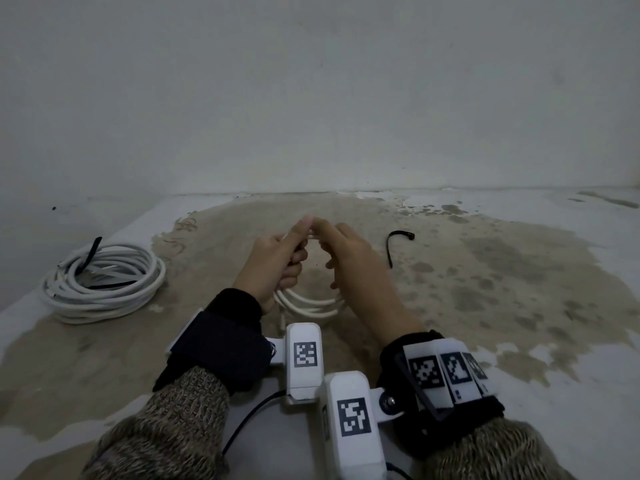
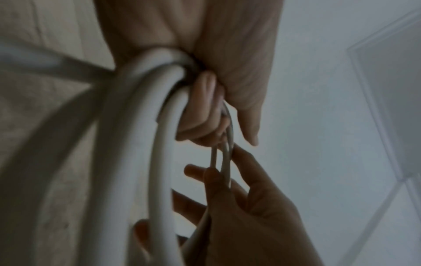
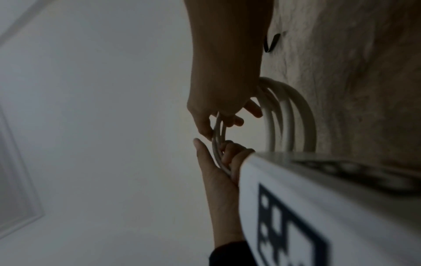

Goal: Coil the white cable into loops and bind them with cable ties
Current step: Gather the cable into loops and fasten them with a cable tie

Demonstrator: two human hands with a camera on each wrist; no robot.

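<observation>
White cable [image 1: 304,303] loops clenched in left hand [image 1: 273,265], pinched by right hand [image 1: 349,258]; could spring apart if loosened reaching for black cable tie [image 1: 394,245].

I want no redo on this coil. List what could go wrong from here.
1. The left hand alone grips the loops of white round cable; the right hand only pinches strands, so a slack grip could spring them apart.
2. The loose black cable tie lies aside; reaching for it frees those strands.

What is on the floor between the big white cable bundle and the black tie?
The hands, holding cable loops between the bundle and tie, head view.
</observation>
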